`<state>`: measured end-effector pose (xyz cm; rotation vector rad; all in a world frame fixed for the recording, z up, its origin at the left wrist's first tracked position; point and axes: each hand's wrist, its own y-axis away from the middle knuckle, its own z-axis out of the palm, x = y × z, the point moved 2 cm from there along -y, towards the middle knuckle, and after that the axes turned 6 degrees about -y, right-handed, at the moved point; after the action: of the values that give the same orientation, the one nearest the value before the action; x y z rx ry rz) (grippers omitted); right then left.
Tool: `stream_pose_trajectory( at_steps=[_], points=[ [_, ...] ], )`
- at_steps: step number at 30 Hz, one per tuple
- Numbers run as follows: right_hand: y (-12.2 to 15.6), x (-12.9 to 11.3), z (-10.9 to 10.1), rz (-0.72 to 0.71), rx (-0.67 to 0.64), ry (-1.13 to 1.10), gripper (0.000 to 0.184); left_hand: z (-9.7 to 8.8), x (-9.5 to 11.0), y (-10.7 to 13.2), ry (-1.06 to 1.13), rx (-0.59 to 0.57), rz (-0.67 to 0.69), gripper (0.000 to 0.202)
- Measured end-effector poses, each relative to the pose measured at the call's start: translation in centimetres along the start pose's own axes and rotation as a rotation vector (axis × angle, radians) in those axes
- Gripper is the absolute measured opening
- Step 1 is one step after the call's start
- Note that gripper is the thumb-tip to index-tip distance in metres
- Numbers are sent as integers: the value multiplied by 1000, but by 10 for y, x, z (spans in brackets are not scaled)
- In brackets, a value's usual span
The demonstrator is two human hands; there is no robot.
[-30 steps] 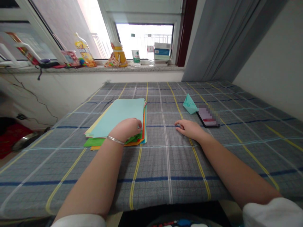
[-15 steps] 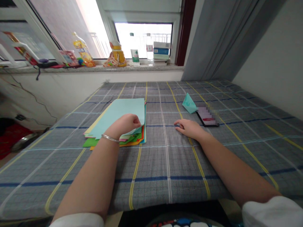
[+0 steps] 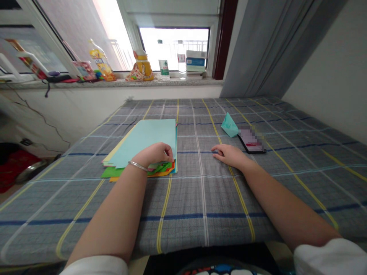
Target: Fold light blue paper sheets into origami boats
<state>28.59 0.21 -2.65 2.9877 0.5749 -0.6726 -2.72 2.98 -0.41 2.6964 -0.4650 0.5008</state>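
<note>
Paper [image 3: 133, 147] lies in a layered stack on your plaid cloth [image 3: 195, 191], just under your left hand. Far to the left of the stack, a thin cable [image 3: 47, 118] trails down the wall. Beyond the stack, and to its left, an orange bottle [image 3: 102, 63] leans on the sill [image 3: 120, 83]. At the stack's near left corner, a bright green sheet [image 3: 109, 173] juts out towards you from under the paler ones, and an orange sheet [image 3: 117, 179] pokes out just beside it.

A silver bangle [image 3: 138, 165] circles your wrist over the stack's near edge. Straight beyond the stack, a yellow jar [image 3: 145, 69] stands on the sill. Your left hand [image 3: 156, 153] pinches the pale blue top sheet [image 3: 156, 130] at the stack's near right corner, thumb and fingertips together. Beyond the stack and rightwards come a green-labelled bottle [image 3: 164, 68], a clear bottle [image 3: 181, 57] and some boxes [image 3: 195, 61].

To the right of the stack, well apart from it, your right hand [image 3: 228, 156] rests on the cloth, fingers loosely curled and grasping nothing. Farther from you than that hand, also right of the stack, sits a folded teal piece [image 3: 229, 126]. Farthest right of the stack on the cloth is your phone [image 3: 251, 142], touching or just beside the teal piece; you cannot tell which.
</note>
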Motion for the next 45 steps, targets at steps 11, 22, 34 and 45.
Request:
stream_pose_trajectory(
  at_steps=[11, 22, 34, 45],
  points=[
    [-2, 3, 1, -12, 1, -37, 28, 0, 5, -1, -144, 55, 199, 44],
    [-1, 3, 1, -12, 5, -63, 28, -1, 0, 0, -61, 29, 196, 46],
    [-3, -2, 2, 10, 56, -142, 24, -5, 9, 4, -57, 115, 58, 20],
    [-7, -75, 31, 311, 19, -1277, 27, 23, 66, -3, 611, 368, 41, 25]
  ],
)
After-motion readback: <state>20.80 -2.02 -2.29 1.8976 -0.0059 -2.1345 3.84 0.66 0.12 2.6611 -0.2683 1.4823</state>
